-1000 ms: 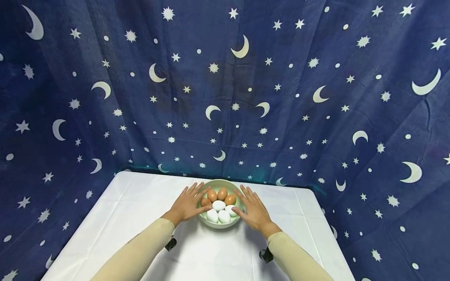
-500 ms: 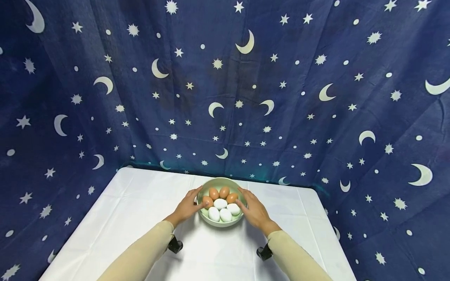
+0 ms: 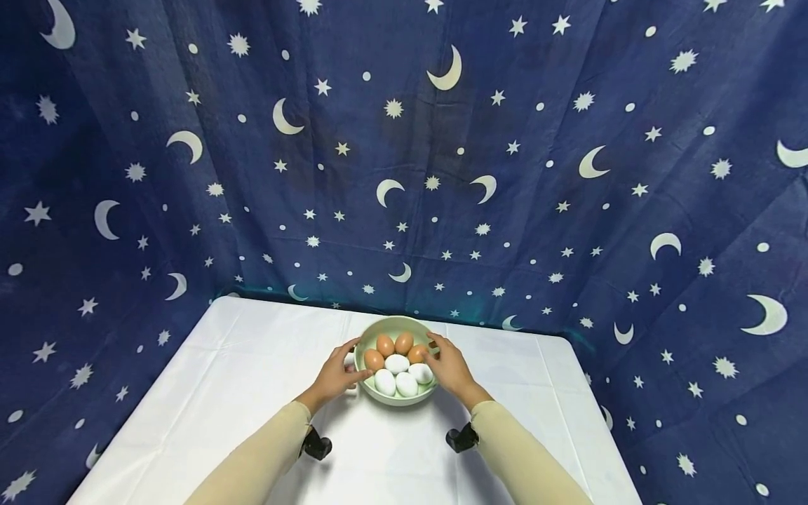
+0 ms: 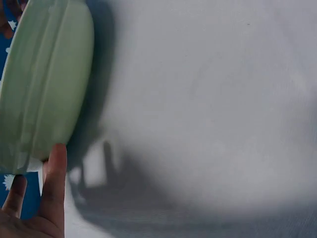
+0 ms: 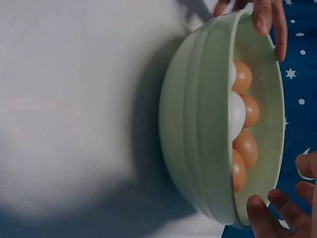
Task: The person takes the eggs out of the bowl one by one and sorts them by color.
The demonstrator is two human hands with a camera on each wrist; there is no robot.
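A dark blue curtain point(image 3: 353, 231) with printed moons and stars hangs around a white tablecloth point(image 3: 233, 393), and on this cloth, between two hands, stands a pale green bowl point(image 3: 394, 325). The left hand point(image 3: 334, 373) is clamped on the side of the bowl: its thumb goes over the rim to the inside, while other fingers lie against the outer wall. The right hand point(image 3: 452, 366) is bent around the opposite rim, and its thumb is above the inside of the bowl; whether it presses the rim firmly, I cannot tell. One second ago both hands were spread widely over the bowl; now the fingers are lowered and drawn closer to the rim. The bowl and its contents keep the same arrangement. Between the two thumbs, four brown eggs point(image 3: 404, 342) make an arc toward the far side, and four white eggs point(image 3: 407, 384) fill the middle and the part nearer to the person. Behind the hands come beige sleeves point(image 3: 530, 463), and under each wrist is a black device point(image 3: 318, 445).
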